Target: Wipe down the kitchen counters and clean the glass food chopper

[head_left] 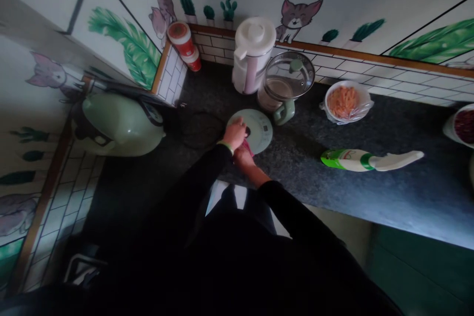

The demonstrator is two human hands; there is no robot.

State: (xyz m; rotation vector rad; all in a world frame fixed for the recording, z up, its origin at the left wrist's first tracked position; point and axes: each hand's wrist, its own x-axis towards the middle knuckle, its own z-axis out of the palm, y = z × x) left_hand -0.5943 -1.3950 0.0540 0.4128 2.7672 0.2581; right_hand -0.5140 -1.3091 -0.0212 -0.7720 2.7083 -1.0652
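Observation:
A round, pale green appliance base (261, 131) with a small display and a dark centre lies on the counter in front of me. My left hand (235, 134) is over its left part, fingers bent close to the dark centre; what they hold, if anything, is hidden. Just below it, my right hand (243, 157) is closed around a crumpled pink-red cloth (248, 147) at the base's lower edge. Behind the base stands a glass kettle (276, 90) with a green handle and a glass lid on top.
A white jug (254, 57) and stacked red-and-white containers (184, 44) stand by the wall. To the right are a bowl of orange strips (343, 101), a green-and-white spray bottle (355, 160) lying flat, and another bowl (459, 126). A green appliance (120, 123) occupies the left corner.

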